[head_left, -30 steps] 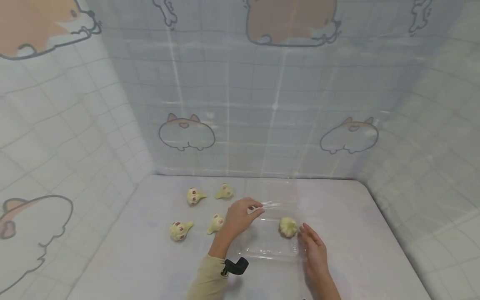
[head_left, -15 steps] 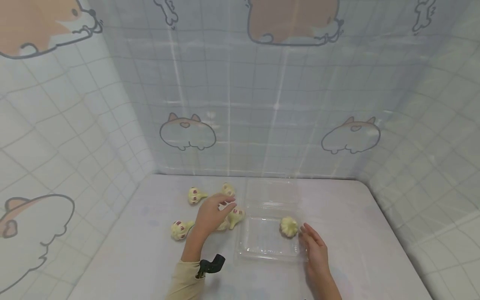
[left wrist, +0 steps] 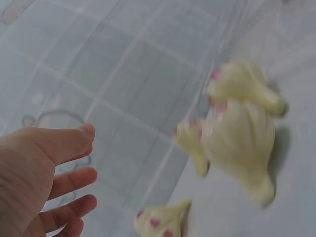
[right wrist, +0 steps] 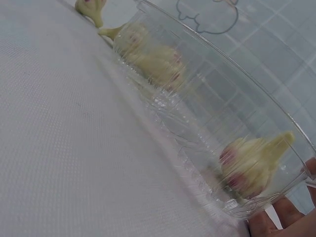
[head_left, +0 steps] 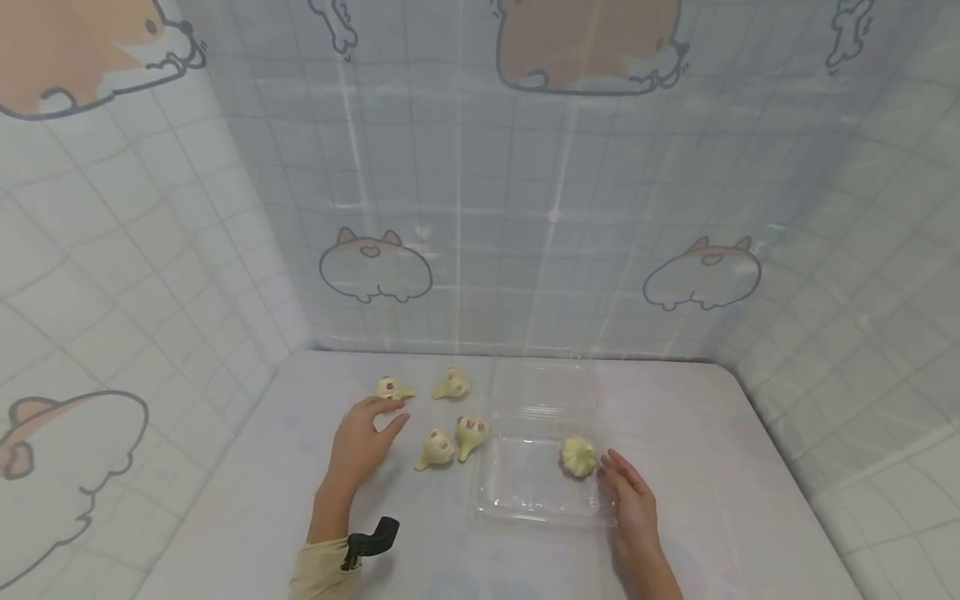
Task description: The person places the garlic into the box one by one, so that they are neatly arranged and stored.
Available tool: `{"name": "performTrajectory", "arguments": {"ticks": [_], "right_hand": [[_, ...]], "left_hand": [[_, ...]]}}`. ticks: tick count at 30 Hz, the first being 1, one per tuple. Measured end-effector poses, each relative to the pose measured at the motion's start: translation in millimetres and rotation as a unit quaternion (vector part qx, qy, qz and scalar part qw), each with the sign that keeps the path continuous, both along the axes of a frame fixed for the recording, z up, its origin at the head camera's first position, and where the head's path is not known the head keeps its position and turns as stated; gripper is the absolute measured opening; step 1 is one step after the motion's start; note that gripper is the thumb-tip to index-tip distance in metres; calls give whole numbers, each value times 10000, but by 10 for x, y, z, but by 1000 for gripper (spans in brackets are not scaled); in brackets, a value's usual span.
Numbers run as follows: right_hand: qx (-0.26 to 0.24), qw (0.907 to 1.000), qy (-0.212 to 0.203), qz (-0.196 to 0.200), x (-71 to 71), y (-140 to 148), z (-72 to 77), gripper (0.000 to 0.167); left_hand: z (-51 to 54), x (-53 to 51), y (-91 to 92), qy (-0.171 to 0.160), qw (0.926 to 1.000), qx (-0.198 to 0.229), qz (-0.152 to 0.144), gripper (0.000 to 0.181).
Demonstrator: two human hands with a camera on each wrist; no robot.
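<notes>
Garlic in clear box — just beside right hand.

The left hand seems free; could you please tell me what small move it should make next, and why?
The left hand should probably close in on the back-left garlic bulb and pinch it: its fingers are open with nothing between them, and in the head view they partly overlap that bulb.

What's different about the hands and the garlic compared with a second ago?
The left hand has moved left from over the clear box's left side, uncovering a bulb by its left edge. It now blocks the view of where the front-left one lay. No grab or release shows. The right hand stays at the box's right side; the bulb inside hasn't moved.
</notes>
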State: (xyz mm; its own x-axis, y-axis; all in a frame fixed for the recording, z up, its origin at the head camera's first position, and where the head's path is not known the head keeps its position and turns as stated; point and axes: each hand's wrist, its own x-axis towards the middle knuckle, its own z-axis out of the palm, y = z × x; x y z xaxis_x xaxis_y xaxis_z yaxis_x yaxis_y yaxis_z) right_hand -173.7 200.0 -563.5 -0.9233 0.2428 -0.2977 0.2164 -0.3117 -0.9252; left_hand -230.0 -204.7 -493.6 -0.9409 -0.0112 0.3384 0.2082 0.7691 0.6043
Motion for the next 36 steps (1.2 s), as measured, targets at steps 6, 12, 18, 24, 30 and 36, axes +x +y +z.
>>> {"name": "performTrajectory", "arguments": {"ticks": [6,12,18,24,30,36], "right_hand": [[14,10000,-29,2,-4,6,-22,48],[45,10000,30,59,8,14,-30,48],[54,10000,38,50,14,17,-33,47],[30,9999,64,86,20,21,-30,47],[48,9999,70,92,21,26,-30,47],[113,9999,13,90,22,20,-27,47]], "left_hand": [[-134,33,-293,-26,9995,-213,210,30],[-279,109,-500,-378,9982,-189,425,40],[-394,161,-605,-988,9938,-59,498,54],[-480,205,-612,-1524,9866,26,591,64],[-576,218,-610,-1588,9852,140,626,76],[-687,208,-608,-1779,9817,143,668,82]]}}
